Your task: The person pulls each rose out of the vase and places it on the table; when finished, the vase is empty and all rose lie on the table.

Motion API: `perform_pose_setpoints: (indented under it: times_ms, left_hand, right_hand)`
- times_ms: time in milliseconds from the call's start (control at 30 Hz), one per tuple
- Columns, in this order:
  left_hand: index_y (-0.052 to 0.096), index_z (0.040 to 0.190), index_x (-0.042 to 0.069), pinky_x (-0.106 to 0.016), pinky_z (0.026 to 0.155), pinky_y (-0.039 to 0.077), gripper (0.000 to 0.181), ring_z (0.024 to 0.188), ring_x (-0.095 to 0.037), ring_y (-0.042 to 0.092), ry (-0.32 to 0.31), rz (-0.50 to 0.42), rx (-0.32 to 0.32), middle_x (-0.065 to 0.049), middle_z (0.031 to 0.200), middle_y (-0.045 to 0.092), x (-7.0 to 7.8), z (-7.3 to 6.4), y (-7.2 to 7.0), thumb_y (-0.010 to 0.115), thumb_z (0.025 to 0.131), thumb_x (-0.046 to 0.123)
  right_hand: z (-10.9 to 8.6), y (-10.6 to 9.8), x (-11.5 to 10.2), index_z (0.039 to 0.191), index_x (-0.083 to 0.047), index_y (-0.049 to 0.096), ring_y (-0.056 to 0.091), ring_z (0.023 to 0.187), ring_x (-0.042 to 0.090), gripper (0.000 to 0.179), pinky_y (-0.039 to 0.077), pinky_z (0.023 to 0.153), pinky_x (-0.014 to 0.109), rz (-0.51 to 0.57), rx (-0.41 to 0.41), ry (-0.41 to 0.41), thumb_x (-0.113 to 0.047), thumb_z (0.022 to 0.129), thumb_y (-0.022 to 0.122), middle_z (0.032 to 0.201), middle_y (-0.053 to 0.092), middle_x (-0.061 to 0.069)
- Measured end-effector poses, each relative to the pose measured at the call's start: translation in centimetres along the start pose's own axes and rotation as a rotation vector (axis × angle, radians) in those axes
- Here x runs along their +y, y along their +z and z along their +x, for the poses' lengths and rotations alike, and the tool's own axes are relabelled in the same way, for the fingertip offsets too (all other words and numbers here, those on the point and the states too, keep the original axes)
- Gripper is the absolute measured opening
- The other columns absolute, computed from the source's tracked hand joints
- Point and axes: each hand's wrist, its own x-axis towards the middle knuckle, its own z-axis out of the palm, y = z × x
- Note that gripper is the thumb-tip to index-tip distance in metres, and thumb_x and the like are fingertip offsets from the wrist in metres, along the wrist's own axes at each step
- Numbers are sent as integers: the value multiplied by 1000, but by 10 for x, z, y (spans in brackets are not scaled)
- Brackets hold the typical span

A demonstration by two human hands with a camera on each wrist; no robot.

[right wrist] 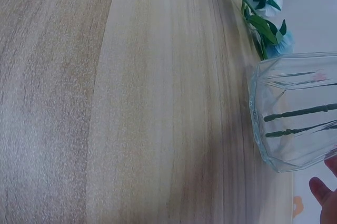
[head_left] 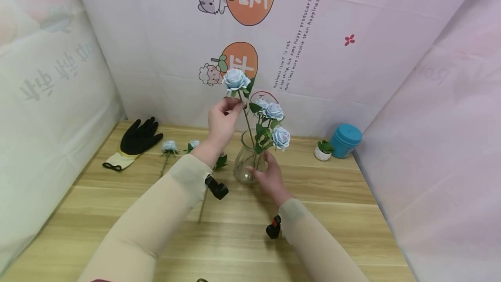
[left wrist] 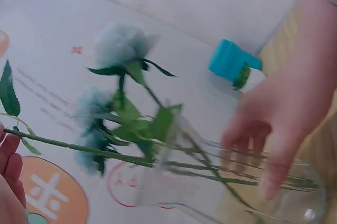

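High over the glass vase [head_left: 240,165], my left hand [head_left: 223,120] pinches the stem [left wrist: 68,146] of a pale blue rose [head_left: 236,79]. That stem runs down into the vase mouth. Other blue roses [head_left: 281,137] with green leaves stand in the vase and lean to the right. My right hand [head_left: 272,178] holds the vase low on its side, thumb and fingers around the glass. In the right wrist view, the clear faceted vase base [right wrist: 268,150] shows stem ends inside, and only fingertips [right wrist: 318,190] of the right hand appear.
Loose blue roses [head_left: 170,146] lie on the wooden table [head_left: 336,229] left of the vase, partly behind my left arm. A black and cream glove [head_left: 140,137] lies at the back left. At the back right are a small potted plant [head_left: 322,153] and a blue tub [head_left: 346,140].
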Motion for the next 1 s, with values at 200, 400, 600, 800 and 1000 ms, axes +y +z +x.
perform_pose_setpoints:
  times_ms: [200, 400, 600, 800, 1000]
  left_hand:
    - [65, 98, -5, -21, 66, 48, 8, 75, -13, 59, 77, -131, 46, -14, 94, 71, 30, 11, -19, 65, 95, 2]
    - [63, 99, -3, -31, 90, 51, 5, 91, -24, 65, 85, -215, 90, -10, 92, 69, 62, 34, -66, 61, 95, -4]
    - [71, 92, 3, -21, 70, 48, 5, 78, -11, 65, 11, 33, 181, 5, 79, 70, 63, 59, -137, 66, 93, 0]
    - [69, 111, 0, -18, 66, 48, 24, 82, -9, 60, -272, 429, 115, 8, 87, 66, 37, 57, -197, 65, 96, 18]
    - [61, 122, -6, -34, 76, 48, 35, 100, -27, 54, -468, 641, -75, -21, 120, 59, -23, 30, -245, 55, 100, 20]
  right_hand:
    - [1, 0, 1, 147, -20, 44, 44, 132, 23, 81, 36, 109, 43, -4, -13, 7, -38, 79, 83, 144, 49, 5]
    - [0, 0, 0, 147, -19, 44, 45, 132, 25, 79, 36, 109, 44, 3, -16, 8, -35, 80, 83, 145, 49, 7]
    - [-2, -1, -2, 150, -16, 39, 43, 134, 27, 85, 36, 109, 44, 2, -22, 34, -37, 80, 82, 147, 46, 9]
    - [-2, -3, -2, 151, -14, 38, 43, 134, 27, 86, 35, 110, 44, -3, -16, 39, -38, 81, 82, 147, 46, 10]
    - [-3, -2, -3, 151, -12, 37, 42, 135, 28, 88, 35, 110, 44, -4, -31, 48, -40, 81, 81, 149, 44, 12]
